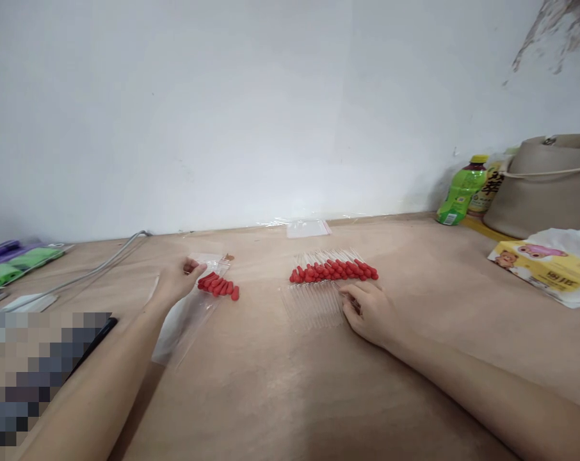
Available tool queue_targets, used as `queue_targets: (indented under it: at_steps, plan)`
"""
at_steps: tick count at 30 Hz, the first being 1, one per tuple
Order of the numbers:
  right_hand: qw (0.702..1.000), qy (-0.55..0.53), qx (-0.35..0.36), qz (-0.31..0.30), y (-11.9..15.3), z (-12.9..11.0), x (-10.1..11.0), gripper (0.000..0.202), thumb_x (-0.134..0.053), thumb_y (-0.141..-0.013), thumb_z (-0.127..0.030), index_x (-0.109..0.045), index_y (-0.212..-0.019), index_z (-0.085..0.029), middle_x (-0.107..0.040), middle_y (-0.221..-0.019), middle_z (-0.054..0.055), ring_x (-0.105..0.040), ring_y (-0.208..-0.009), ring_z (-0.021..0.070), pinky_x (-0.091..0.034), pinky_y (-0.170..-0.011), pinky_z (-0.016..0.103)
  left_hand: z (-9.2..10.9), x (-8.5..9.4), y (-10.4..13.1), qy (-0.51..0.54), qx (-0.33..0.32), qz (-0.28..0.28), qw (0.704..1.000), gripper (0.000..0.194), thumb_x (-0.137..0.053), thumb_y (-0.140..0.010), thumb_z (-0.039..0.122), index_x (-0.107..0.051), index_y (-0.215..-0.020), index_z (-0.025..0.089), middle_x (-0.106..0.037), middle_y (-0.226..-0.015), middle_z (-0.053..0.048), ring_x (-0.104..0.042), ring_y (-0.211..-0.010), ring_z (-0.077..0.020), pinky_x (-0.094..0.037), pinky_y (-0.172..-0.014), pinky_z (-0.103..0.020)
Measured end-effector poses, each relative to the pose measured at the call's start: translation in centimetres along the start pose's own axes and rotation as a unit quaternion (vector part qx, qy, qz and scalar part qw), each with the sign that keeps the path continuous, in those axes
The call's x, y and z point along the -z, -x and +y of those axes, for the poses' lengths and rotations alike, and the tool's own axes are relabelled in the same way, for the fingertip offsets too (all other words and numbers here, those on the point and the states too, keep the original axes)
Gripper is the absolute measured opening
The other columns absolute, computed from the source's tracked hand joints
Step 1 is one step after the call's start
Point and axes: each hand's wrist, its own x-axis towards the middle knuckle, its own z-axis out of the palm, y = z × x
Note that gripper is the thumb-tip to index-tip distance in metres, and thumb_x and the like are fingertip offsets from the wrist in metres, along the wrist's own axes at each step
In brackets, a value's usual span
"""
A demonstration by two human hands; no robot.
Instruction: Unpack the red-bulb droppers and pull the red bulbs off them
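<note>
Plywood tabletop (pixel 271 397): pale brown sheet, bearing everything here and running back to a white wall.
Beige bag (pixel 544 186): far right by the wall, well apart from both hands.
Tissue pack (pixel 544 266): yellow printed wrapper, right edge, clear of the work.
Green bottle (pixel 458 192): tilted against the bag's side, far from the droppers.
Grey cable (pixel 102 262): runs from the wall toward the left edge, behind the left arm.
Green and purple rolls (pixel 16 262): far left, out of reach of the work.
Clear bag (pixel 189 314): lies flat under and beside the left hand, its mouth toward the wall.
Row of droppers (pixel 333 272): red bulbs in a line, clear stems pointing toward the person, near the middle of the tabletop.
Small bunch of droppers (pixel 217 286): red bulbs at the clear bag's mouth, just beside the left fingers.
Left hand (pixel 177 282): fingers curled, pinching the clear bag's upper edge.
Right hand (pixel 369 310): palm down, fingers bent onto the clear stems, gripping nothing that shows.
Step, as judged: bagging by batches; next likely needs several stems gathered without scattering the row.
In the way: nothing between the hands.
</note>
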Motion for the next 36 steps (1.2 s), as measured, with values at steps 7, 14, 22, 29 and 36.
queue_targets:
  at_steps: [7,14,22,29,36]
  plan:
    - [0.999,0.025,0.007,-0.029,0.1,-0.4,0.2,0.019,-0.047,-0.076,-0.017,-0.062,-0.086,-0.020,-0.065,-0.080,0.003,-0.057,-0.081,0.0185,-0.035,-0.078,0.033,-0.8,-0.4,0.1,-0.040,-0.010,-0.014,0.999,0.036,-0.039,-0.074,0.049,-0.055,-0.064,0.018,-0.060,-0.061,-0.003,-0.057,-0.061,-0.0191,-0.039,-0.055,-0.027]
    - [0.999,0.024,0.019,-0.029,0.0,-0.6,0.4,0.017,-0.047,-0.080,-0.025,-0.062,-0.085,-0.020,-0.064,-0.079,0.004,-0.056,-0.081,0.0181,-0.035,-0.076,0.032,1.6,0.0,1.1,-0.072,-0.035,0.072,0.994,0.031,-0.041,-0.077,0.045,-0.056,-0.078,0.018,-0.062,-0.084,-0.006,-0.056,-0.075,-0.0221,-0.040,-0.066,-0.030]
    - [0.999,0.006,0.007,-0.052,0.0,-0.6,0.2,0.020,-0.048,-0.083,-0.036,-0.062,-0.085,-0.021,-0.065,-0.085,0.004,-0.057,-0.084,0.0196,-0.034,-0.077,0.035,10.7,-4.2,6.4,-0.010,-0.335,-0.032,0.942,0.024,-0.049,-0.080,0.042,-0.055,-0.080,0.019,-0.058,-0.082,-0.004,-0.053,-0.083,-0.0196,-0.040,-0.076,-0.032]
    - [0.997,-0.054,-0.059,0.001,-0.5,-0.5,0.5,0.022,-0.044,-0.085,-0.034,-0.062,-0.087,-0.021,-0.065,-0.087,0.003,-0.058,-0.084,0.0179,-0.035,-0.080,0.035,14.0,-7.2,5.3,0.028,-0.350,-0.080,0.933,0.032,-0.055,-0.074,0.050,-0.053,-0.075,0.018,-0.055,-0.078,-0.004,-0.053,-0.080,-0.0204,-0.042,-0.073,-0.033]
    - [0.994,-0.061,-0.092,0.002,-0.8,-0.3,0.5,0.024,-0.042,-0.086,-0.033,-0.062,-0.086,-0.021,-0.064,-0.086,0.003,-0.057,-0.084,0.0182,-0.035,-0.078,0.034,14.8,-7.9,5.5,0.059,-0.304,-0.086,0.947,0.022,-0.057,-0.074,0.038,-0.057,-0.064,0.018,-0.055,-0.071,-0.003,-0.053,-0.076,-0.0189,-0.041,-0.072,-0.031]
